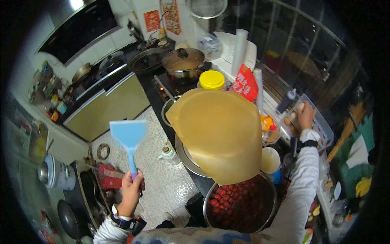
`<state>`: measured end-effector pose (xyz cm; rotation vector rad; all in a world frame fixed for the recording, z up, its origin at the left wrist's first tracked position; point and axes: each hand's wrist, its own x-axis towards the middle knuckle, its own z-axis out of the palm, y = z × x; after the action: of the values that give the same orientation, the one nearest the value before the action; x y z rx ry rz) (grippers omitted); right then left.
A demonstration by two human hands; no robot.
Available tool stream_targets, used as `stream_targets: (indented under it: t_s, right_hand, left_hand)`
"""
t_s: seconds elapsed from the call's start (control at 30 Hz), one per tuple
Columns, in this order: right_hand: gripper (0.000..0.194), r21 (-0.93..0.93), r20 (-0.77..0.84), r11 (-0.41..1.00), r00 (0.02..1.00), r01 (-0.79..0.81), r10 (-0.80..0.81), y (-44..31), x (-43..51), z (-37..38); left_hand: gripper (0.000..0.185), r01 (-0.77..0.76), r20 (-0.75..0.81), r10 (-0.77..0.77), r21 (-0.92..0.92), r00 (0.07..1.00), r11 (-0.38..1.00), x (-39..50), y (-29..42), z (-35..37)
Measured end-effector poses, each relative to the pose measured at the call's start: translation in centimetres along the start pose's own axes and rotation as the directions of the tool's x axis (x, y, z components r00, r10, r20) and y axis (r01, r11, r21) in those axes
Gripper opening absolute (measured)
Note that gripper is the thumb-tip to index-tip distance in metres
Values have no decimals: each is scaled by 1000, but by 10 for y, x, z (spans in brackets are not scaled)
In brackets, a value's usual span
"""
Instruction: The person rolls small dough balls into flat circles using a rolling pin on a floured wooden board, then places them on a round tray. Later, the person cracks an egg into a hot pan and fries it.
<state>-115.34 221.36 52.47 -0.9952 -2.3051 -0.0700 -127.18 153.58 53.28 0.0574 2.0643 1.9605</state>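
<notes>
My left hand (131, 186) grips a light-blue spatula (129, 135) by its purple handle end, with the flat blade raised above the floor. At the windowsill, my right hand (305, 115) reaches into a clear plastic basket (324, 131) holding several brown eggs (287, 121). A pale rounded thing lies at its fingertips; whether they grip it is unclear. Between my arms, a brown sheet of baking paper (219, 128) covers most of a round metal pan (190, 163). Nearest my body stands a large metal pot (272, 210) with red round fruits (224, 198) in dark liquid.
A lidded pot (183, 62) stands on a cooktop beyond a yellow-lidded jar (211, 80). Beside the paper are a red packet (244, 84), a pale bowl (270, 160) and a dark squeeze bottle (285, 102). On the tiled floor stands a bottle (169, 154).
</notes>
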Motion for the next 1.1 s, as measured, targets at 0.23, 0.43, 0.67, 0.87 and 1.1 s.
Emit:
stream_targets:
  t_s: [0.23,0.43,0.67,0.87,1.1]
  right_hand:
    - [39,313,-339,949,936,18,94,3,9,-34]
    - [40,429,-395,903,906,35,153,-1,16,-104]
    - [38,142,-450,978,890,155,-75,-83,-2,-229]
    - [38,-131,-288,972,931,193,-224,-212,-38,-333]
    - [34,190,211,975,965,113,-153,-452,-130,-330]
  left_hand:
    - [8,-26,53,32,-99,998,995,14,0,17]
    - [21,-11,162,39,-169,986,986,32,-13,15]
    - [46,-36,209,102,-296,973,954,65,-25,-9]
    - [52,-98,213,175,-329,961,939,123,-36,-72]
    - [57,-132,114,184,-360,976,924,183,-28,-170]
